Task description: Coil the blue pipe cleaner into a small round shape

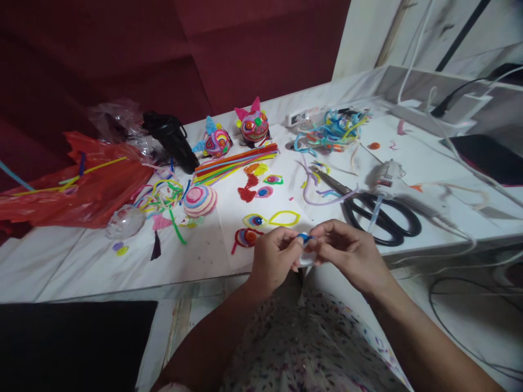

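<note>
Between my two hands, at the table's front edge, is a small blue piece point(304, 238). My left hand point(278, 256) pinches its left end, and my right hand point(347, 250) has thumb and fingers closed on its right end. Just left of my left hand lies a red and orange coiled eye shape point(247, 237) on white paper. Behind it are a yellow eye shape with a blue centre point(255, 220) and a yellow pointed loop point(285, 218). Black-handled scissors point(384, 218) lie to the right of my right hand.
A glue gun point(388, 174) with its cable lies beyond the scissors. Coloured pipe cleaners point(232, 163), two decorated heads point(254, 125), a striped dome point(200, 201), a black holder point(171, 139) and a red plastic bag point(102, 185) stand or lie farther back and left.
</note>
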A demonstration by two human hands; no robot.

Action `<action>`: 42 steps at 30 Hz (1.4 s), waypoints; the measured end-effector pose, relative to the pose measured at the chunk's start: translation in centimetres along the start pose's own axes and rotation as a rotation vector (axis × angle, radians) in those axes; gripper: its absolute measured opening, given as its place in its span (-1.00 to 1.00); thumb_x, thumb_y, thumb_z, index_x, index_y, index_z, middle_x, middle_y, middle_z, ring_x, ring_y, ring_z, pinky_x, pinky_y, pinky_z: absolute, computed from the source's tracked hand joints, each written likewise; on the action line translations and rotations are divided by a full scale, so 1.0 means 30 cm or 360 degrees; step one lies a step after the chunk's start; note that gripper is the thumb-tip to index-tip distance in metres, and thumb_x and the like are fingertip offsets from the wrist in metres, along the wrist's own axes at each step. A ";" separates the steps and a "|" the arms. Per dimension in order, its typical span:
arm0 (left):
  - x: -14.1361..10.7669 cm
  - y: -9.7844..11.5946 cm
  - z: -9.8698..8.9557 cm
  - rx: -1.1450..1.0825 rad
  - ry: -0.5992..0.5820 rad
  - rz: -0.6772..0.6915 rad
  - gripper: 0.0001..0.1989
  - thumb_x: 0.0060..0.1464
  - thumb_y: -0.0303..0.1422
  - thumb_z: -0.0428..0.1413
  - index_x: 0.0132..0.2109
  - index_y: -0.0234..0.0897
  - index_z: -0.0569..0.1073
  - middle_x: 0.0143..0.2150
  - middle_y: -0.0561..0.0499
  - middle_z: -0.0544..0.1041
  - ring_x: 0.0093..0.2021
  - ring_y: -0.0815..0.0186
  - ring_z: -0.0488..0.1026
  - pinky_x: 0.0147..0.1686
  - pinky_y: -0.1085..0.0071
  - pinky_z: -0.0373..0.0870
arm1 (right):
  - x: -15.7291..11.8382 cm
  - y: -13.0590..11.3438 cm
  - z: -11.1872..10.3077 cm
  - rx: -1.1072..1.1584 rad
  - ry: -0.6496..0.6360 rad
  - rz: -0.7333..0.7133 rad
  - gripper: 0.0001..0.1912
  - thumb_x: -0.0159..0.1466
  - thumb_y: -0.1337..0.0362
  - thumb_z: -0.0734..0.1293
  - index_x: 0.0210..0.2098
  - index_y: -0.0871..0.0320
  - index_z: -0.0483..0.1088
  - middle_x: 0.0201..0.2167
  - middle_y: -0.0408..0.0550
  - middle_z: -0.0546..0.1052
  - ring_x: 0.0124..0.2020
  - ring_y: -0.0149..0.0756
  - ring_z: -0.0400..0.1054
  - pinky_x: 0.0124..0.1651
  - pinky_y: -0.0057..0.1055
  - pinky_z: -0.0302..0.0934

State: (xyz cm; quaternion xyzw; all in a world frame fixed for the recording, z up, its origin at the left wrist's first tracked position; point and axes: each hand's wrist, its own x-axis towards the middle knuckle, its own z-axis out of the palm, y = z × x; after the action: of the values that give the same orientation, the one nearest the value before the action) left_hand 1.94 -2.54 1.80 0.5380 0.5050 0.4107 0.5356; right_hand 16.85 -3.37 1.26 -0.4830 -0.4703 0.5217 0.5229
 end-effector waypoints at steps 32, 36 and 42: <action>-0.003 -0.076 -0.020 0.1294 0.0014 0.1137 -0.77 0.15 -0.41 0.01 -0.37 -0.14 0.54 -0.42 -0.08 0.58 -0.36 0.21 0.51 -0.32 0.35 0.38 | -0.011 -0.008 0.031 -0.0004 0.0554 -0.0247 -0.77 0.02 0.24 0.50 -0.46 0.02 0.35 -0.60 -0.22 0.49 -0.67 -0.35 0.38 -0.60 -0.37 0.40; -0.005 -0.053 -0.019 0.0863 0.0187 0.0922 -0.85 0.07 -0.42 0.09 -0.36 -0.16 0.56 -0.42 -0.04 0.60 -0.38 0.25 0.54 -0.31 0.37 0.44 | 0.012 -0.001 0.025 0.0339 0.0406 -0.0033 -0.73 -0.07 0.27 0.54 -0.46 0.06 0.38 -0.57 -0.25 0.50 -0.67 -0.38 0.40 -0.62 -0.42 0.38; 0.003 -0.018 -0.026 -0.0045 0.0053 0.0256 -0.92 -0.01 -0.39 0.13 -0.39 -0.28 0.50 -0.67 0.11 0.46 -0.67 0.40 0.39 -0.58 0.49 0.38 | 0.010 -0.021 -0.016 -0.0066 -0.0172 -0.0230 -0.89 0.16 0.22 0.41 -0.31 0.04 0.57 -0.35 -0.11 0.58 -0.46 -0.35 0.49 -0.42 -0.42 0.41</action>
State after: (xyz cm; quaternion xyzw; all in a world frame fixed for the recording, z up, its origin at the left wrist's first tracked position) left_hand 1.14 -2.36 1.33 0.5623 0.4632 0.4682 0.5000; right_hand 17.37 -3.08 1.85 -0.4298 -0.5422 0.4979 0.5229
